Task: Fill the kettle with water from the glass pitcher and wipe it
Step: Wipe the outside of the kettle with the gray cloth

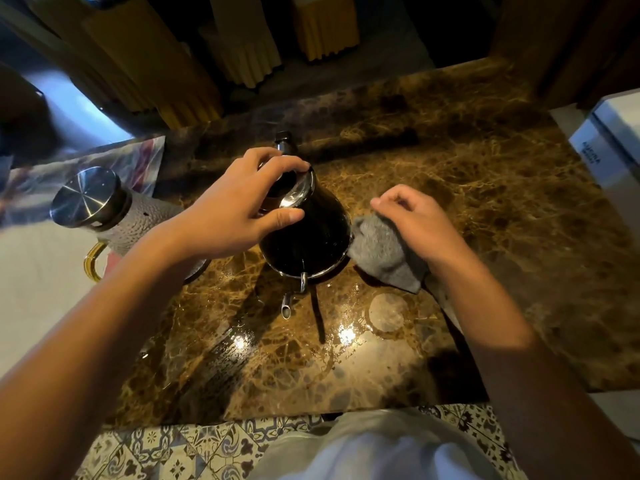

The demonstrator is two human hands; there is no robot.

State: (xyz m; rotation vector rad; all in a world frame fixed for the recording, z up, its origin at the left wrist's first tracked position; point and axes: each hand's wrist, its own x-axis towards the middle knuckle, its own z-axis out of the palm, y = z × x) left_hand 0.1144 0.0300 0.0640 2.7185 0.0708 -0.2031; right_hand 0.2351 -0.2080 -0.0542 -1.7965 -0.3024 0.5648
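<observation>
Kettle (304,233) on marble — left hand (239,209) fingers curl over its lid, right hand (415,226) clutches grey cloth (384,258).

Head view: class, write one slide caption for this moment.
Left hand steadies the dark metal gooseneck kettle by its lid while right hand presses a grey cloth against its side.

Brown marble counter (467,174); white box (609,140) at right edge; patterned floor tiles (166,455); possibly yellow chairs (166,64) beyond.

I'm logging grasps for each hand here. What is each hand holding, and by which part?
The left hand grips the kettle by its lid and top rim. The right hand holds the grey cloth bunched against the kettle's side.
</observation>
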